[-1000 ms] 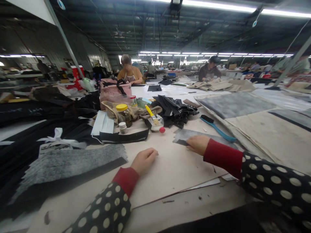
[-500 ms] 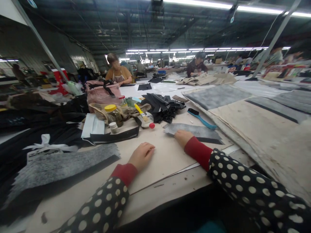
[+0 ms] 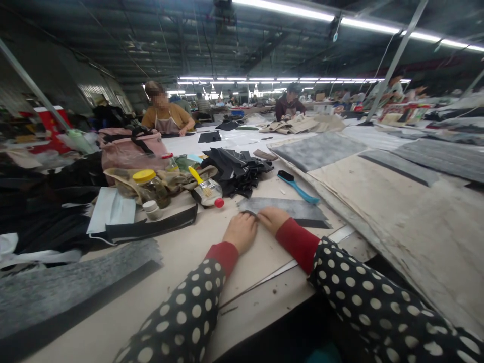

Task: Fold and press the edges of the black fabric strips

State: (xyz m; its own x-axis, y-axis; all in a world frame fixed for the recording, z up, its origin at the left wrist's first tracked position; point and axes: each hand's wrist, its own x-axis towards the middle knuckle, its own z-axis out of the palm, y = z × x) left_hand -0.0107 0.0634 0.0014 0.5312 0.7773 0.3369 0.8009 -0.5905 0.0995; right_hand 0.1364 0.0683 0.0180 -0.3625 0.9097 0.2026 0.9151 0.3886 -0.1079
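A flat grey felt piece (image 3: 291, 207) with a black edge lies on the beige board (image 3: 181, 252) before me. Both my hands meet at its near left corner. My left hand (image 3: 241, 232) has its fingers curled onto the corner. My right hand (image 3: 272, 219) rests beside it with its fingers bent down on the same edge. Whether either hand pinches the felt is hidden by the knuckles. A bigger grey felt strip (image 3: 68, 292) lies at the far left.
Behind the hands are a brush in a glue pot (image 3: 207, 190), a yellow-lidded jar (image 3: 149, 185), a blue brush (image 3: 298, 187), black fabric pieces (image 3: 236, 169), a face mask (image 3: 109, 214) and a pink bag (image 3: 128, 148). Large felt sheets (image 3: 378, 166) cover the right. Other people work at the far end.
My left hand has moved right across the board to join my right hand at the grey felt piece. The view has swung to the right.
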